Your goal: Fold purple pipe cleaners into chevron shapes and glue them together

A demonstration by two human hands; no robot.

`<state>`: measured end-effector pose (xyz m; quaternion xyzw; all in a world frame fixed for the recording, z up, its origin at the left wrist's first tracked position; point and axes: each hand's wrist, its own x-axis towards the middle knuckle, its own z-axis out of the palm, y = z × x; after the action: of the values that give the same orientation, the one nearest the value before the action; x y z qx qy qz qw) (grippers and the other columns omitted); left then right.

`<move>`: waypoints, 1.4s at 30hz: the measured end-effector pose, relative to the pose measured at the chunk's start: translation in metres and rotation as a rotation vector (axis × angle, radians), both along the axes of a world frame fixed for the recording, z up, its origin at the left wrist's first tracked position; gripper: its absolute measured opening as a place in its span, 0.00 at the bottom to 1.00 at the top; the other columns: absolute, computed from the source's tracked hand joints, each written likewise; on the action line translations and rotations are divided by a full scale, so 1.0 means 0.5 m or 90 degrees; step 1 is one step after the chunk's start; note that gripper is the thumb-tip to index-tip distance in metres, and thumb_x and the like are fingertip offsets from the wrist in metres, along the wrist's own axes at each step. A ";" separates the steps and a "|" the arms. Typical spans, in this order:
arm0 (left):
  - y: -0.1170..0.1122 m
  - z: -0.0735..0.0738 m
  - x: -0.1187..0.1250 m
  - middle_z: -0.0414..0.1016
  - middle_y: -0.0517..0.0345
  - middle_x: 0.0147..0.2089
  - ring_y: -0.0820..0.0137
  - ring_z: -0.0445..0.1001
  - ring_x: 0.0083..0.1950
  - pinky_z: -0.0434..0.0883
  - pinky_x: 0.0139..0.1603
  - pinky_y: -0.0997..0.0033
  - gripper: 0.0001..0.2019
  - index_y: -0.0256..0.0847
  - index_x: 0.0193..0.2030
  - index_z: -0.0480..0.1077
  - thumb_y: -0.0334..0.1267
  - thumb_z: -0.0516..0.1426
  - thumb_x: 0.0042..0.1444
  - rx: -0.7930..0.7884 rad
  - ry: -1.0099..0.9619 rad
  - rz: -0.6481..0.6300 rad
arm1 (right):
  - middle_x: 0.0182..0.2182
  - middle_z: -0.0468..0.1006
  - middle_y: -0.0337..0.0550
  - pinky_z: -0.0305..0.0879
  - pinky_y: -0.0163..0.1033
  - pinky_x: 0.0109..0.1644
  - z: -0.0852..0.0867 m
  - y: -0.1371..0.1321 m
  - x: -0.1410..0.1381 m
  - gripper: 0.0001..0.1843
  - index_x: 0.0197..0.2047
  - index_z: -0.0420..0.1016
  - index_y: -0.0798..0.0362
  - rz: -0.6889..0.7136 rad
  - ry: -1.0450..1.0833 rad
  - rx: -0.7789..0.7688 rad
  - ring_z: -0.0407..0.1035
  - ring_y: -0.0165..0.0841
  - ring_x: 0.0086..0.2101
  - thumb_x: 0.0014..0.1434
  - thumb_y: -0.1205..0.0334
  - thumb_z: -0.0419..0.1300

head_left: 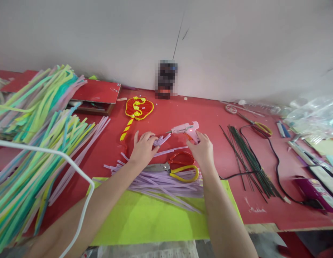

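My left hand (143, 148) is bent over a small cluster of short lilac pipe cleaners (163, 139), its fingertips and thumb closed on them and partly hidden. To the right, my right hand (204, 148) grips the handle of a pink hot glue gun (182, 128), whose nozzle points left toward the cluster. A small light glows on the gun's side. Below the hands, scissors (157, 167) with red and yellow handles lie across a pile of long lilac pipe cleaners (166, 186). The pile rests partly on a lime-green sheet (155, 218).
Many coloured pipe cleaners (48, 143) heap at left, crossed by a white cable or rod (75, 166). A red-and-yellow fan shape (145, 109) lies behind. At right are dark green stems (244, 157), more scissors (249, 122), a black cord (276, 154) and a purple box (314, 191).
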<state>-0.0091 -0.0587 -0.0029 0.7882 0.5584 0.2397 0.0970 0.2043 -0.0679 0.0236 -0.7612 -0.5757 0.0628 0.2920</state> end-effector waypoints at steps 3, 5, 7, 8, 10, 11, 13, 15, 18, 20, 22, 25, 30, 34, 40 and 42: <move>0.000 -0.001 0.000 0.71 0.53 0.52 0.62 0.68 0.57 0.43 0.68 0.45 0.11 0.44 0.45 0.71 0.34 0.56 0.54 -0.002 -0.001 -0.001 | 0.39 0.72 0.48 0.62 0.40 0.37 0.000 0.001 0.001 0.27 0.52 0.71 0.55 0.006 -0.003 -0.005 0.67 0.37 0.35 0.50 0.52 0.55; 0.001 -0.002 0.000 0.72 0.53 0.52 0.62 0.68 0.57 0.43 0.68 0.45 0.10 0.45 0.44 0.71 0.34 0.56 0.54 0.001 -0.004 -0.003 | 0.39 0.72 0.48 0.62 0.40 0.37 0.000 0.001 0.001 0.27 0.52 0.71 0.55 0.006 -0.006 -0.008 0.67 0.37 0.35 0.50 0.52 0.55; 0.001 -0.003 0.000 0.72 0.53 0.52 0.62 0.68 0.57 0.43 0.68 0.45 0.10 0.45 0.44 0.71 0.34 0.56 0.54 0.004 -0.006 -0.002 | 0.38 0.72 0.46 0.62 0.40 0.37 0.000 0.001 0.001 0.27 0.51 0.71 0.54 0.003 -0.002 -0.010 0.67 0.36 0.34 0.50 0.51 0.55; 0.002 -0.003 0.000 0.72 0.53 0.52 0.62 0.68 0.57 0.43 0.68 0.45 0.10 0.46 0.44 0.71 0.34 0.56 0.54 0.004 -0.006 -0.002 | 0.38 0.72 0.46 0.62 0.40 0.37 -0.001 0.001 0.002 0.26 0.51 0.71 0.54 0.002 0.000 -0.009 0.67 0.36 0.33 0.50 0.51 0.55; 0.002 -0.003 0.000 0.72 0.53 0.52 0.62 0.68 0.57 0.43 0.68 0.45 0.10 0.45 0.44 0.71 0.34 0.56 0.54 0.002 -0.006 -0.002 | 0.38 0.73 0.46 0.62 0.40 0.37 -0.002 0.001 0.002 0.26 0.51 0.72 0.53 0.002 0.004 -0.004 0.67 0.36 0.33 0.50 0.51 0.55; 0.002 -0.002 0.000 0.72 0.53 0.52 0.62 0.68 0.57 0.42 0.68 0.45 0.11 0.45 0.44 0.71 0.34 0.56 0.54 0.001 -0.007 -0.002 | 0.38 0.73 0.46 0.62 0.40 0.37 -0.002 0.000 0.002 0.26 0.51 0.72 0.53 0.002 0.004 0.001 0.67 0.36 0.33 0.50 0.51 0.55; 0.002 -0.002 0.001 0.72 0.53 0.52 0.62 0.68 0.57 0.42 0.68 0.45 0.10 0.45 0.44 0.71 0.34 0.56 0.54 0.001 -0.007 -0.002 | 0.38 0.73 0.46 0.62 0.40 0.37 -0.002 0.001 0.003 0.26 0.51 0.72 0.52 0.002 0.003 0.007 0.67 0.37 0.34 0.50 0.51 0.55; 0.002 -0.002 0.001 0.72 0.53 0.52 0.62 0.68 0.57 0.43 0.68 0.45 0.10 0.45 0.44 0.71 0.34 0.56 0.54 0.001 -0.006 0.000 | 0.38 0.73 0.47 0.62 0.40 0.37 -0.002 0.001 0.003 0.26 0.51 0.72 0.52 0.003 0.002 0.009 0.67 0.37 0.35 0.49 0.52 0.55; 0.001 -0.003 0.001 0.72 0.53 0.51 0.62 0.68 0.57 0.43 0.68 0.46 0.10 0.45 0.44 0.71 0.34 0.56 0.54 0.002 -0.006 -0.001 | 0.38 0.73 0.47 0.62 0.40 0.38 -0.002 0.002 0.003 0.26 0.51 0.72 0.53 0.005 0.000 0.004 0.67 0.37 0.34 0.50 0.52 0.55; 0.001 -0.003 0.001 0.72 0.54 0.51 0.62 0.68 0.57 0.43 0.68 0.45 0.10 0.45 0.44 0.70 0.34 0.56 0.54 0.001 -0.007 -0.001 | 0.38 0.73 0.47 0.62 0.40 0.38 -0.003 0.002 0.003 0.27 0.52 0.71 0.54 0.004 -0.002 -0.001 0.67 0.37 0.34 0.50 0.52 0.55; 0.001 -0.003 0.000 0.72 0.53 0.51 0.62 0.68 0.58 0.43 0.68 0.45 0.10 0.45 0.44 0.70 0.34 0.56 0.55 -0.001 -0.006 0.000 | 0.38 0.73 0.47 0.62 0.40 0.38 -0.003 0.002 0.003 0.27 0.52 0.71 0.54 0.003 -0.002 -0.004 0.67 0.37 0.35 0.50 0.52 0.55; 0.001 -0.002 0.001 0.72 0.53 0.52 0.62 0.68 0.57 0.43 0.68 0.46 0.10 0.45 0.44 0.70 0.34 0.56 0.54 -0.004 -0.009 0.001 | 0.39 0.73 0.47 0.62 0.40 0.38 -0.003 0.002 0.004 0.27 0.52 0.71 0.54 0.007 -0.003 -0.004 0.67 0.38 0.35 0.50 0.52 0.55; 0.002 -0.001 0.002 0.72 0.53 0.52 0.62 0.67 0.58 0.43 0.67 0.45 0.10 0.45 0.44 0.70 0.34 0.56 0.55 -0.010 -0.012 0.001 | 0.39 0.73 0.47 0.62 0.40 0.38 -0.001 0.001 0.004 0.27 0.52 0.71 0.54 0.008 -0.007 -0.004 0.67 0.37 0.35 0.50 0.52 0.55; 0.003 -0.005 0.001 0.72 0.53 0.52 0.62 0.68 0.57 0.43 0.68 0.46 0.10 0.44 0.44 0.71 0.34 0.56 0.55 -0.004 -0.012 0.002 | 0.38 0.72 0.47 0.62 0.39 0.38 0.001 0.000 0.002 0.27 0.52 0.71 0.55 0.006 -0.007 -0.007 0.67 0.37 0.35 0.50 0.52 0.55; 0.004 -0.006 0.000 0.73 0.52 0.51 0.62 0.68 0.57 0.43 0.68 0.45 0.10 0.43 0.45 0.71 0.35 0.55 0.55 -0.006 -0.014 -0.001 | 0.38 0.72 0.47 0.62 0.39 0.38 0.001 -0.001 0.001 0.27 0.52 0.71 0.55 0.007 -0.003 0.000 0.67 0.36 0.34 0.50 0.52 0.55; 0.003 -0.001 0.000 0.72 0.51 0.53 0.61 0.67 0.58 0.43 0.68 0.45 0.13 0.43 0.48 0.70 0.36 0.55 0.56 -0.005 -0.008 0.005 | 0.38 0.72 0.47 0.62 0.39 0.37 0.000 0.000 0.002 0.26 0.51 0.72 0.54 0.007 -0.005 0.002 0.66 0.37 0.34 0.50 0.52 0.55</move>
<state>-0.0091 -0.0571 -0.0036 0.7842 0.5617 0.2428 0.1027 0.2051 -0.0678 0.0237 -0.7576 -0.5811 0.0605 0.2910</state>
